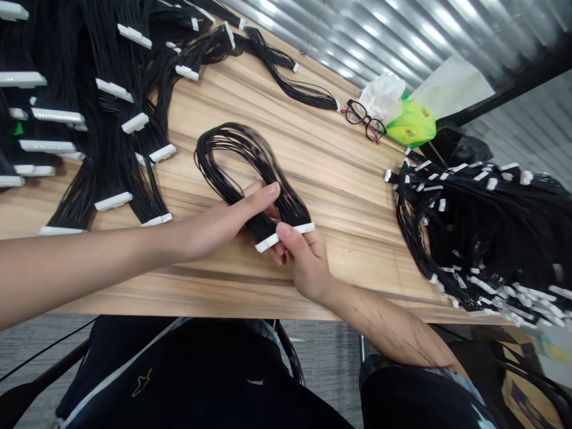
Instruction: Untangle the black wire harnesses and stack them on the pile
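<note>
Both hands hold a black wire harness (232, 134), which is bent into a loop above the wooden table. My left hand (252, 205) is closed around the wires just behind the connectors, its thumb lying across them. My right hand (306, 256) pinches a long white connector (267, 242) at the harness end, with the thumb on top and fingers underneath. Part of the connector is covered by that thumb. Whether a second connector lies beneath it is hidden.
Many black harnesses with white connectors (114, 201) lie at the left. Another large pile of harnesses (482, 226) covers the right end of the wooden table (357, 262). Glasses (365, 121), a green and yellow package (411, 122) and a single harness (295, 89) are along the back edge.
</note>
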